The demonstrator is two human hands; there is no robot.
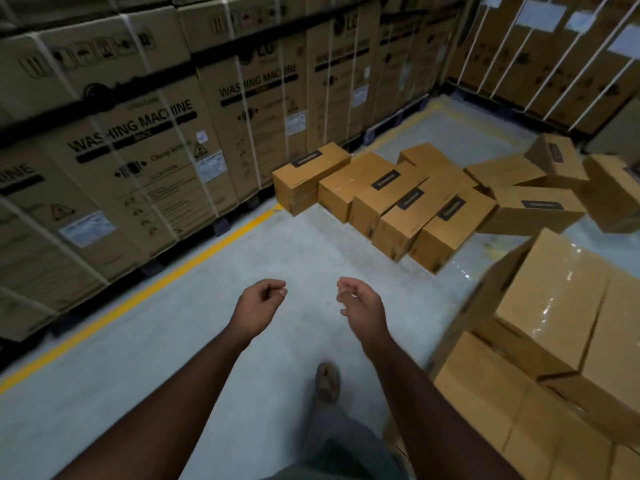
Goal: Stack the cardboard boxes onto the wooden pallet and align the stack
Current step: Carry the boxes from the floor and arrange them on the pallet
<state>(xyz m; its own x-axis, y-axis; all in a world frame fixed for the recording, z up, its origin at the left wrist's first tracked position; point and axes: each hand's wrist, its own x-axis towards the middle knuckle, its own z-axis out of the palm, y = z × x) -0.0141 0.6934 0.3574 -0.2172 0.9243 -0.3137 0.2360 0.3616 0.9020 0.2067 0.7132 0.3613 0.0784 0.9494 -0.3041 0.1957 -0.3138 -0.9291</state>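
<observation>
Head view: both hands out in front over bare concrete floor (pixel 242 265), nothing held. Left hand (pixel 258 306) loosely curled, fingertips near thumb, empty. Right hand (pixel 360 306) the same, loose half-curl, empty. One foot in a sandal (pixel 327 381) shows below, between the forearms.

Loose cardboard boxes (pixel 398 199) lie on the floor ahead and to the right of the hands, well apart from them. Five sit side by side in a row, black labels up, long axes running away from the person toward the far left wall. More boxes are tumbled at angles behind them, toward the right edge.

Stack (pixel 561 341) already built sits at the near right, just beside the right forearm, tops taped and glossy. Pallet itself not visible under it, cannot confirm.

Key relation: nearest loose box (pixel 450 233) is the right end of the row, forward-right, closer to the right hand. Likely next step is to reach it and take it by its short ends. The stack then lies to the person's right.

Washing machine cartons (pixel 138 150) line the left wall behind a yellow floor line (pixel 156 289).
</observation>
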